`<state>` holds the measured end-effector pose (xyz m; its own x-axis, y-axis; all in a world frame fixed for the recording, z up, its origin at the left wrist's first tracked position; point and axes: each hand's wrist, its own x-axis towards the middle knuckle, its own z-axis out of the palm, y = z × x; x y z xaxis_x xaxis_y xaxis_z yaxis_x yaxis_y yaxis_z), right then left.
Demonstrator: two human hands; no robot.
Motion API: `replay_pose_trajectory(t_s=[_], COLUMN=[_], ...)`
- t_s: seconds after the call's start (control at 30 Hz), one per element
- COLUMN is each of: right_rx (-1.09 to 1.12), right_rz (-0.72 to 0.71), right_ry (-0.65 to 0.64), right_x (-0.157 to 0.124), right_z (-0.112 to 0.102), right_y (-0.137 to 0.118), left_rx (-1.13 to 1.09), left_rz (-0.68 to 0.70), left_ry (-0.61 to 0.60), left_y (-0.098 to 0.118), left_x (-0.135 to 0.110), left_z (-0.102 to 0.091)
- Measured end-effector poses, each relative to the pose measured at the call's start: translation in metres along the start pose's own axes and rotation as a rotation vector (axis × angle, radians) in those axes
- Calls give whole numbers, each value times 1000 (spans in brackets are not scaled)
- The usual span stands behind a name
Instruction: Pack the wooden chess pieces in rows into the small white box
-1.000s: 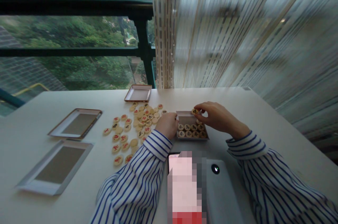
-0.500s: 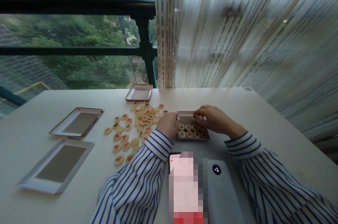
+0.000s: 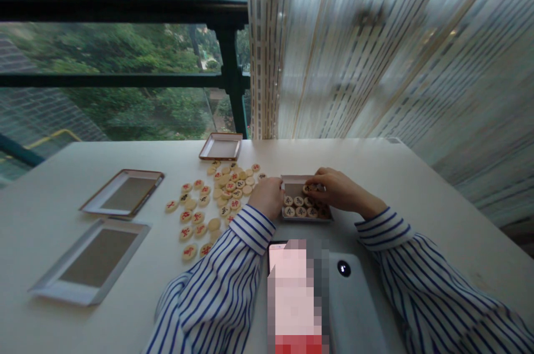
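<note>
A small shallow box [image 3: 292, 178] with pale walls holds rows of round xiangqi pieces [image 3: 301, 212] with black characters, at the near side. My left hand [image 3: 267, 197] is closed at the box's left wall, its fingertips on the edge and partly hidden. Over the right part of the box, my right hand [image 3: 336, 190] pinches a single xiangqi piece [image 3: 307, 189] low behind the rows. Its fingers cover some of the pieces there. Left of my left hand, many loose pieces [image 3: 198, 217] with red or black characters lie scattered, some face down.
Two open trays, a brown-rimmed one [image 3: 161, 177] and a white one [image 3: 45, 294], lie at the left of the white table [image 3: 137, 332]. A smaller tray [image 3: 204, 158] sits at the back. A blurred-out phone [image 3: 290, 298] and a pale device [image 3: 354, 309] lie in front.
My right hand has lowered the xiangqi piece slightly into the box, and its fingers now lie flatter over the rows. My left hand stays at the box's left wall.
</note>
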<state>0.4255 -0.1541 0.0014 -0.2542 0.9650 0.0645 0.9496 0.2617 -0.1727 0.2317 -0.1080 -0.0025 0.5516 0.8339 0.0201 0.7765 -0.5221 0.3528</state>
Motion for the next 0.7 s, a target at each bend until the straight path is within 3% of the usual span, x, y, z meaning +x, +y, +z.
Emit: replay_pose_trajectory(t_s=[0.7], right_rx=[-31], right_rz=[-12], right_ry=[-20], right_x=[0], right_z=[3], right_y=[4], left_rx=[-2], left_rz=[-7], left_ry=[-16], left_y=[1], left_x=[0], left_z=[0])
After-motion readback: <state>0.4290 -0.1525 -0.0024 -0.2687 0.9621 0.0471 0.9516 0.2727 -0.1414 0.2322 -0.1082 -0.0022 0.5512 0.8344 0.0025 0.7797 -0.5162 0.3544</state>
